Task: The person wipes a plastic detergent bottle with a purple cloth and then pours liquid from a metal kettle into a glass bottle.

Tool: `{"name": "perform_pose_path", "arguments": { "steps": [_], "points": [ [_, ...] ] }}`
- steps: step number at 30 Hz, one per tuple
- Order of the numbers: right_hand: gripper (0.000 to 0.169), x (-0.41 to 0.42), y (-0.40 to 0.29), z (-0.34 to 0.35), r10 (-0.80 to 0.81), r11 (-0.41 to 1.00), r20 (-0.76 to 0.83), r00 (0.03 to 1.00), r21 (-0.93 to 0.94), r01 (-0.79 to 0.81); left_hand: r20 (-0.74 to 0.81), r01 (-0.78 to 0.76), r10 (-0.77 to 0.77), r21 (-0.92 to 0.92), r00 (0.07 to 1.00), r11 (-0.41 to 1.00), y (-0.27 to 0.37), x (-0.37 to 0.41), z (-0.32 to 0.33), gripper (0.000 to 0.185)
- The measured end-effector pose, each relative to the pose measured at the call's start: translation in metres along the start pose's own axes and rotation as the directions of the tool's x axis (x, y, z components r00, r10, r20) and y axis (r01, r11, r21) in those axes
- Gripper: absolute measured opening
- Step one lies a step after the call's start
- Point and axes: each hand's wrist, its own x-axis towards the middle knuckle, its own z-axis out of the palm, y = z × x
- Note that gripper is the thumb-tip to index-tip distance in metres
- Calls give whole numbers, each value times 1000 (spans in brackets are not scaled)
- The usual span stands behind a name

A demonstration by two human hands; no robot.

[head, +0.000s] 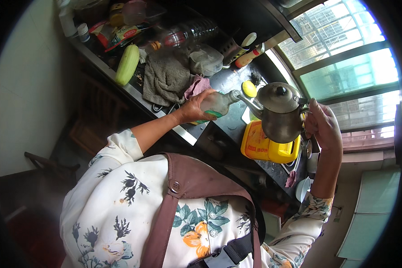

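Note:
My left hand (196,109) is closed around a clear bottle (217,104) with green on its side, tilted so that its uncapped mouth points right. In my right hand (323,122) is the handle of a metal pot with a lid and a long spout (281,114). The spout's tip is at the bottle's mouth; whether liquid flows cannot be told. Behind the spout shows a round yellow lid (249,88). Below the pot a yellow plastic jug (271,144) with a handle rests on the dark counter.
A grey towel (167,75), a pink cloth (197,86) and a pale green gourd (127,65) lie on the counter. Farther back are a clear plastic container (206,60), a large plastic bottle (187,33) and a utensil holder (232,50). A window (348,70) is at the right.

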Motion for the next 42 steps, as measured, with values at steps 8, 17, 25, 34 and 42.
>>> {"name": "perform_pose_path", "arguments": {
  "steps": [8,17,25,34,42],
  "points": [
    [46,12,-27,1,-58,959,55,997,-276,71,-19,-44,44,33,999,998,-7,1,3,85],
    [49,26,-58,14,-62,878,77,995,-470,91,-1,8,-8,-26,1000,1000,0,1,-1,78],
    [51,34,-68,19,-108,825,73,992,-551,130,15,29,-28,-46,999,999,-4,2,0,85],
    [52,41,-72,20,-131,788,74,989,-597,149,3,5,-5,-25,1000,1000,-4,2,-1,87],
    [51,47,-75,21,-146,752,94,985,-636,172,19,31,-30,-35,999,999,0,1,-2,81]
  ]
}}
